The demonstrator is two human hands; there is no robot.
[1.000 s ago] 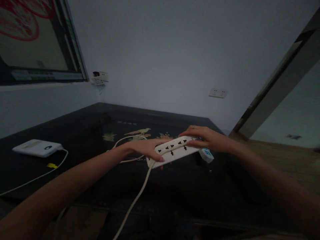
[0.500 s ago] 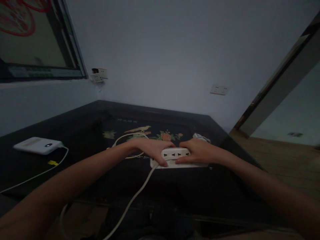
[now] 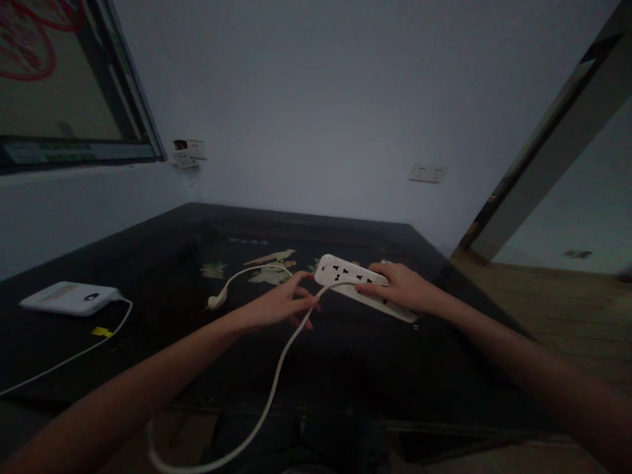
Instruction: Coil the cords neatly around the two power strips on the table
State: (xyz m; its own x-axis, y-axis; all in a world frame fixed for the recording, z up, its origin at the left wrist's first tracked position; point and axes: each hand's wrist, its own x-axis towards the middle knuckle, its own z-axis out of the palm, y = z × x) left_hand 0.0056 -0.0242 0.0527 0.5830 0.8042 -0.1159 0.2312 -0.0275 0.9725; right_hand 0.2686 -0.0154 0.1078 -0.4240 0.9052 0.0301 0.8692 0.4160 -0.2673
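A white power strip (image 3: 345, 278) lies slanted over the dark table, its left end farther from me. My right hand (image 3: 402, 287) is wrapped round its right part, the thumb on the socket face. Just left of the strip, my left hand (image 3: 284, 304) has its fingers apart, with the white cord (image 3: 281, 362) passing by the fingertips; no firm grip on it shows. The cord runs from under my right thumb, down over the near table edge. A plug (image 3: 217, 301) on a curved cord rests left of my left hand.
On the left of the black table (image 3: 345, 368) lies a white power bank (image 3: 72, 298) with a thin cable, near a yellow tag (image 3: 102, 332). Wall sockets (image 3: 427, 173) sit behind. A window is at the upper left.
My left hand has come off the power strip and moved left, its fingers spreading. The strip has turned, its left end rising and swinging away, while my right hand still holds it.
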